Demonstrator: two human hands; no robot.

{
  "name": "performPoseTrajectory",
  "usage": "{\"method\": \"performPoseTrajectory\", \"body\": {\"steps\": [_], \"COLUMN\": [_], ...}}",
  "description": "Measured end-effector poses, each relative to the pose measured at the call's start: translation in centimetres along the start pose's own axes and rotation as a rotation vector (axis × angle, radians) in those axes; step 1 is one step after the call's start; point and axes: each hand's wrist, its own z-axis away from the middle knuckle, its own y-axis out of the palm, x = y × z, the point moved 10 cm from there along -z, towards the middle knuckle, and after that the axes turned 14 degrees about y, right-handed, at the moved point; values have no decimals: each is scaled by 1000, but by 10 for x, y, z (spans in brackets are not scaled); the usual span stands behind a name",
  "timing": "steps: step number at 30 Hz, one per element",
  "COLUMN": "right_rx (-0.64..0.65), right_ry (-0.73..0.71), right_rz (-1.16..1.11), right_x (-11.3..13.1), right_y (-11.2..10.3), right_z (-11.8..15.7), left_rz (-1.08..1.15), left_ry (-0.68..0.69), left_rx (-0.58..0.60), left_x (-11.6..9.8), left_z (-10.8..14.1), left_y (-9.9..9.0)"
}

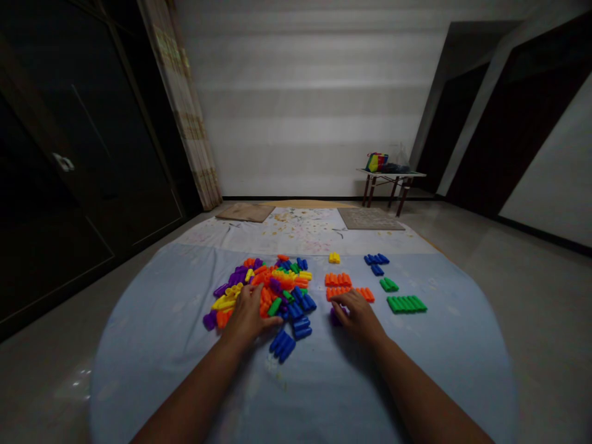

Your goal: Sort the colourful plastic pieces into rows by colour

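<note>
A mixed pile of plastic building pieces, shaped like joined tubes in orange, purple, yellow, blue and green, lies left of centre. My left hand rests at its near side, thumb and fingers apart, with nothing visibly gripped. To the right, my right hand has its fingers closed on a purple piece, mostly covered by the hand. Just beyond it are two rows of orange pieces. Blue pieces lie between the hands. Green pieces sit right of my right hand.
Farther back are a yellow piece and more blue pieces. A brown mat and a grey mat lie at the round table's far edge. A small table with bags stands by the wall.
</note>
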Motion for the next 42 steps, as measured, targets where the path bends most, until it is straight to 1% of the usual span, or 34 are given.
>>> {"method": "performPoseTrajectory", "body": {"steps": [3, 7, 11, 13, 14, 18, 21, 26, 28, 30, 32, 34, 36, 38, 40, 42], "right_rx": [9, 20, 33, 43, 48, 46, 43, 39, 44, 69, 120, 189, 252, 330, 355, 352], "right_ry": [-4, -8, -31, -61, -78, -109, -100, -107, -126, -156, -195, -235, -275, -312, -298, -269], "right_rz": [-6, -1, 9, 4, 1, 0, -1, 24, 28, 18, 4, 4, 32, 83, 128, 182], "right_x": [1, 5, 12, 17, 20, 26, 26, 30, 37, 51, 71, 97, 123, 146, 159, 163], "right_y": [1, 3, 8, 11, 12, 11, 7, 4, 5, 9, 17, 30, 46, 68, 87, 103], "right_z": [0, 1, 3, 5, 6, 9, 11, 13, 13, 12, 10, 8, 7, 8, 7, 6], "left_rz": [13, 60, 68, 60, 56, 49, 60, 33, 30, 47, 70, 81, 81, 81, 81, 85], "left_ry": [59, 133, 150, 154, 155, 151, 135, 171, 187, 193, 186, 169, 147, 118, 92, 81], "left_rx": [-88, -259, -454, -535, -555, -576, -558, -485, -468, -457, -447, -444, -454, -473, -492, -503], "left_x": [-4, -3, 8, 15, 19, 30, 33, 21, 14, 10, 8, 8, 11, 16, 22, 26], "left_z": [-14, -21, -8, 3, 8, 21, 27, 30, 26, 17, 5, -6, -14, -15, -12, -6], "left_y": [-6, -24, -41, -45, -45, -45, -45, -39, -40, -43, -46, -47, -46, -42, -38, -35]}}
